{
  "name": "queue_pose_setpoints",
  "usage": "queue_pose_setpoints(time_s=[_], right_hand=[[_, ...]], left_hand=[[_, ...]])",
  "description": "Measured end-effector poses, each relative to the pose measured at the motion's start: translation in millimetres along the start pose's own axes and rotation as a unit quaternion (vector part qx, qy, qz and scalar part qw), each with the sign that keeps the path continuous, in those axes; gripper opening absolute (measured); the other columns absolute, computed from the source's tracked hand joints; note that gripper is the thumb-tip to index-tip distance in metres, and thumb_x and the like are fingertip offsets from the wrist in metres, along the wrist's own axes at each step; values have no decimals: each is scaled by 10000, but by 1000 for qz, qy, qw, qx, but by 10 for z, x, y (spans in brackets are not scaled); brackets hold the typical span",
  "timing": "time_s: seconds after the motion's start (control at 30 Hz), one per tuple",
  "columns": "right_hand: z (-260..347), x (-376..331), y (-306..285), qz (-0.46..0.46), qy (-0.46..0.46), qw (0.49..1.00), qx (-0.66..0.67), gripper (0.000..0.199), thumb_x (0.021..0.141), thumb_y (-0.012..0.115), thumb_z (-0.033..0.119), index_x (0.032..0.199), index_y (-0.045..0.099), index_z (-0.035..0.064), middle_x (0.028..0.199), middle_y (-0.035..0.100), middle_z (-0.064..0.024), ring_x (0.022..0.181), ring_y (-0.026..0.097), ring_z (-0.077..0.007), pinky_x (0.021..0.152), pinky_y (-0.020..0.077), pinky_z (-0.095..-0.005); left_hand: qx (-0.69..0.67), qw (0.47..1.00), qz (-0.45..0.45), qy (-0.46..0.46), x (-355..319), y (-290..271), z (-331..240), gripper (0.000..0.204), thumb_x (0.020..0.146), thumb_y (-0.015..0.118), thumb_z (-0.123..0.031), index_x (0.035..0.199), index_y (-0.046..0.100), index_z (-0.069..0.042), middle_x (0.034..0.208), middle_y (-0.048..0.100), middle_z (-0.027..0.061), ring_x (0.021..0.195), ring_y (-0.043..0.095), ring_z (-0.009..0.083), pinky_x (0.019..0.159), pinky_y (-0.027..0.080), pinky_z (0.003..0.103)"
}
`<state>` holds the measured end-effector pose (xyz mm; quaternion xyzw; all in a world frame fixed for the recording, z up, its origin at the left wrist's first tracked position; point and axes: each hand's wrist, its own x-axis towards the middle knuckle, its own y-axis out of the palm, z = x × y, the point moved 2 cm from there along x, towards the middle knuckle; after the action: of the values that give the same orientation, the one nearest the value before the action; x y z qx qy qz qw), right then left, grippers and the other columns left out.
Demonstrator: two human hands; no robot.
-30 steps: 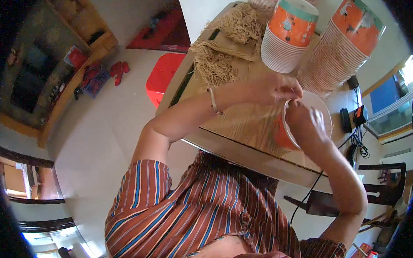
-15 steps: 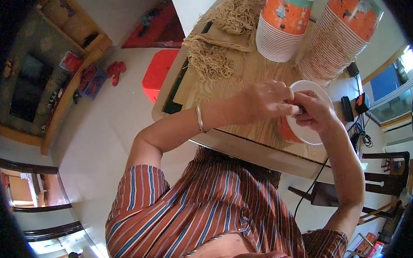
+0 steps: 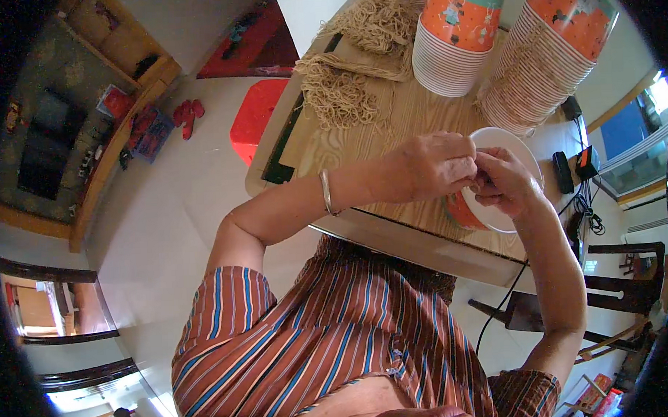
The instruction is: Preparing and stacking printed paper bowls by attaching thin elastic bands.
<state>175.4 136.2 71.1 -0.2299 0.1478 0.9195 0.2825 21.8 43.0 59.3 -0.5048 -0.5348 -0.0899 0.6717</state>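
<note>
My left hand (image 3: 439,164) and my right hand (image 3: 504,182) meet with fingertips pinched together over a paper tub (image 3: 464,213). The tub has an orange printed wall and a white inside, and it stands on the wooden table (image 3: 415,219) near its front edge. Whatever lies between the fingers is hidden or too small to make out. Just beyond my left forearm are bundles of thin tan strands (image 3: 337,98), with a larger tangled heap (image 3: 375,23) behind them.
A stack of nested orange paper tubs (image 3: 454,64) stands at the back, and a taller stack (image 3: 539,69) leans beside it. Black cables (image 3: 586,214) hang by the table's right edge. On the left is a red stool (image 3: 259,119); a dark wooden chair (image 3: 536,315) stands at right.
My left hand has shifted slightly, its fingers curling in closer to the right hand's fingertips. Both hands stay over the tub, which keeps its place.
</note>
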Motion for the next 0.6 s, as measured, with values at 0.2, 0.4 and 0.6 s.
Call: queue_pose_setpoints(time_s=[0.2, 0.4, 0.6], right_hand=[[-30, 3, 4, 20, -4, 1000, -6, 235, 953, 528, 260, 817, 573, 74, 623, 463, 34, 467, 382, -54, 389, 293, -228], [-45, -47, 59, -43, -24, 999, -17, 201, 935, 582, 255, 841, 583, 78, 642, 470, 41, 478, 387, -53, 407, 319, -208], [-99, -46, 45, -23, -48, 998, 27, 164, 916, 622, 223, 879, 600, 65, 649, 472, 47, 498, 394, -46, 412, 312, -197]], left_hand=[[-218, 954, -64, -196, -90, 81, 15, 129, 827, 681, -43, 906, 580, -43, 908, 570, 81, 886, 596, 218, 775, 504, 295], [-445, 776, -177, -411, -273, 306, -19, 69, 884, 618, -36, 925, 564, -52, 972, 598, 43, 866, 579, 117, 794, 499, 271], [-483, 714, -215, -458, -347, 349, -14, 80, 889, 626, -53, 921, 553, -50, 936, 629, 36, 791, 586, 104, 722, 511, 262]])
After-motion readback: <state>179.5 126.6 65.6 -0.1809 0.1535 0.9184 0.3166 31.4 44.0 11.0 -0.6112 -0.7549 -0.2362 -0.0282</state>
